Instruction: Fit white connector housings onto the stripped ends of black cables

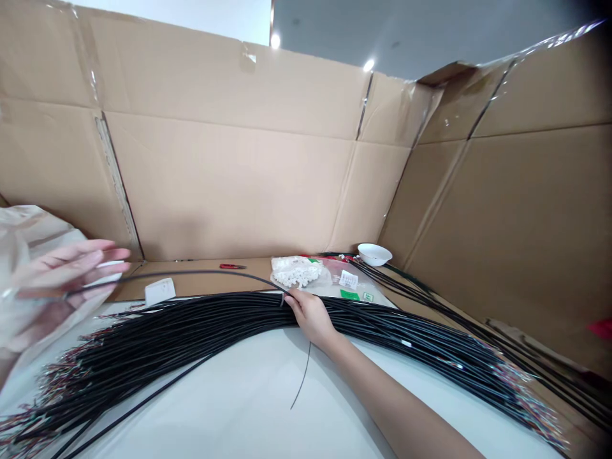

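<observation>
A thick bundle of black cables (201, 325) lies across the white table, its stripped coloured wire ends at the far left and right. My right hand (310, 313) rests on the middle of the bundle, fingers pinched on one single black cable (191, 273) that arcs up and leftward. My left hand (71, 264) is at the left edge, blurred, fingers stretched out, with that cable's other end running between or under the fingers. A thin black tie (301, 382) hangs loose below my right hand.
Cardboard walls (248, 185) enclose the table on the back and right. Behind the bundle lie a bag of white connectors (296, 271), a white bowl (374, 254), small red snips (232, 266) and a white card (159, 291). More cables (478, 325) run along the right side.
</observation>
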{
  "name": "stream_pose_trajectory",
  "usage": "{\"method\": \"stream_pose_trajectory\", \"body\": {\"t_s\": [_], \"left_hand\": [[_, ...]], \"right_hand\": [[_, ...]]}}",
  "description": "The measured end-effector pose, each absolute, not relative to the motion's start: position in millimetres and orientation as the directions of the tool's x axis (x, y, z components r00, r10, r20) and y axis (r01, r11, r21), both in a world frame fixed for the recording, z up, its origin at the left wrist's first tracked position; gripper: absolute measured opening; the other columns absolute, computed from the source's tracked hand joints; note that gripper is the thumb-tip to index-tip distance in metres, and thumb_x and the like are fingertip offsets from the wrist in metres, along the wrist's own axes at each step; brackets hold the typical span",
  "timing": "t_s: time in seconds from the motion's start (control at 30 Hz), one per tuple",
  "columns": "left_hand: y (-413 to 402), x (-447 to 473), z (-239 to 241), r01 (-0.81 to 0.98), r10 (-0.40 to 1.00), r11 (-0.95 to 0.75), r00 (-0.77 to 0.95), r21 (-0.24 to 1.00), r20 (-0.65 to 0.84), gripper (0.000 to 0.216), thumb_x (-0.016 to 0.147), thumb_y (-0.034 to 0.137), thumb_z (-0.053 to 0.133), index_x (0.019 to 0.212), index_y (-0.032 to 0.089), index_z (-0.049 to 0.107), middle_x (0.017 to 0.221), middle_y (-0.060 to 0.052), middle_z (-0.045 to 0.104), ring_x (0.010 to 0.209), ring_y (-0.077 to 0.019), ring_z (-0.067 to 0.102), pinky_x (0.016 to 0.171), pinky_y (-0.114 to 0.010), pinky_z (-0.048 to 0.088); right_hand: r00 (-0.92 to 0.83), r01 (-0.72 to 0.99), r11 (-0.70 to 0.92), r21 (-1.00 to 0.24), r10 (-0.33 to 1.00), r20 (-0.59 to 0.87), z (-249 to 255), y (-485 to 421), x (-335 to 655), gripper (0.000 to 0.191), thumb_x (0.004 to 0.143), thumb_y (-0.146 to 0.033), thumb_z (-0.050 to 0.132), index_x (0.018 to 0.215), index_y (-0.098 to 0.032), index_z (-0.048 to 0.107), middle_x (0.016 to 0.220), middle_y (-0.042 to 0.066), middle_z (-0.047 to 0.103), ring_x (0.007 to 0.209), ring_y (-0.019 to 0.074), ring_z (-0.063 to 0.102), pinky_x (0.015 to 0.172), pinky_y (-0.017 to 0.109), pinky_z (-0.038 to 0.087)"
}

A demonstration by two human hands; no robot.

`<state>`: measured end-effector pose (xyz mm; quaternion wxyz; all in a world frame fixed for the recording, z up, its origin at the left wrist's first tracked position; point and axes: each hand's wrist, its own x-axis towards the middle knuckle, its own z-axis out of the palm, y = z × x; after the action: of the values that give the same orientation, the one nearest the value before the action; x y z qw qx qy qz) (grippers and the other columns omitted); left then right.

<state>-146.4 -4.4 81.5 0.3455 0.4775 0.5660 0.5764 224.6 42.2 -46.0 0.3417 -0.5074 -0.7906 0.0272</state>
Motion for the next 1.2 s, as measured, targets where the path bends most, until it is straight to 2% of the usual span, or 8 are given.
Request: {"method": "stream_pose_trajectory", "body": {"t_s": [0.1,0.2,0.37,0.47,0.63,0.8,1.03,1.2], "left_hand": [[-15,-100,74,0.075,0.999,-0.039,-0.023,0.996,0.041,0.036,0.073,0.038,0.058,0.105,0.022,0.053,0.107,-0.002,0.064,0.094,-0.0206,0.059,0.069,-0.026,0.053],[-17,-70,58,0.280,0.991,-0.032,0.132,0.959,-0.006,0.035,0.076,0.038,0.054,0.108,0.023,0.052,0.115,-0.004,0.058,0.097,-0.0207,0.056,0.067,-0.023,0.050],[-19,-62,40,0.363,0.855,-0.002,0.484,0.932,-0.187,0.044,0.083,0.030,0.044,0.126,0.031,0.036,0.092,-0.003,0.067,0.066,-0.0153,0.060,0.053,-0.023,0.044],[-24,-60,41,0.276,0.807,-0.024,0.573,0.961,-0.144,0.064,0.077,0.020,0.053,0.130,0.039,0.022,0.092,0.000,0.067,0.068,-0.0144,0.060,0.060,-0.025,0.044],[-29,-48,49,0.243,0.873,-0.268,0.471,0.932,0.128,0.021,0.066,0.031,0.066,0.086,0.023,0.064,0.089,-0.002,0.067,0.086,-0.0212,0.056,0.080,-0.030,0.040],[-24,-54,50,0.071,0.949,-0.231,0.239,0.970,0.208,0.048,0.084,0.052,0.026,0.060,0.020,0.053,0.063,0.000,0.063,0.070,-0.0180,0.055,0.068,-0.026,0.039],[-10,-75,56,-0.161,0.996,-0.085,-0.052,0.983,0.078,0.039,0.084,0.043,0.036,0.052,0.021,0.037,0.041,0.007,0.044,0.043,-0.0116,0.042,0.047,-0.021,0.036],[3,-95,58,-0.063,0.984,-0.017,-0.179,0.998,0.005,0.040,0.085,0.042,0.033,0.050,0.020,0.034,0.036,0.007,0.034,0.039,-0.0112,0.040,0.041,-0.020,0.034]], "right_hand": [[-0.243,0.779,0.484,-0.398,0.819,0.519,-47,42,224,0.027,0.088,-0.027,0.032,0.078,-0.018,0.055,0.074,0.004,0.061,0.069,0.0155,0.055,0.063,0.022,0.037],[-0.234,0.777,0.480,-0.408,0.821,0.521,-48,42,224,0.028,0.089,-0.028,0.031,0.079,-0.019,0.055,0.073,0.004,0.061,0.067,0.0154,0.055,0.063,0.022,0.038],[-0.228,0.776,0.474,-0.416,0.826,0.516,-50,43,225,0.027,0.089,-0.029,0.032,0.080,-0.019,0.055,0.073,0.004,0.061,0.067,0.0154,0.055,0.063,0.022,0.038],[-0.227,0.780,0.469,-0.413,0.828,0.513,-50,44,225,0.028,0.088,-0.029,0.032,0.078,-0.018,0.055,0.072,0.004,0.061,0.066,0.0155,0.055,0.062,0.023,0.038],[-0.255,0.779,0.490,-0.390,0.817,0.517,-49,44,225,0.025,0.088,-0.027,0.034,0.079,-0.018,0.055,0.072,0.004,0.061,0.068,0.0155,0.055,0.063,0.023,0.038],[-0.300,0.775,0.524,-0.352,0.796,0.525,-50,44,229,0.011,0.080,-0.020,0.047,0.088,-0.019,0.054,0.074,0.002,0.060,0.069,0.0143,0.054,0.063,0.022,0.039],[-0.387,0.776,0.572,-0.264,0.764,0.516,-47,43,235,0.015,0.075,-0.027,0.055,0.086,-0.017,0.056,0.070,0.003,0.057,0.067,0.0148,0.051,0.060,0.023,0.037],[-0.444,0.764,0.597,-0.242,0.760,0.474,-41,42,240,0.024,0.074,-0.038,0.057,0.084,-0.017,0.058,0.075,0.004,0.058,0.069,0.0153,0.051,0.063,0.024,0.037]]}}
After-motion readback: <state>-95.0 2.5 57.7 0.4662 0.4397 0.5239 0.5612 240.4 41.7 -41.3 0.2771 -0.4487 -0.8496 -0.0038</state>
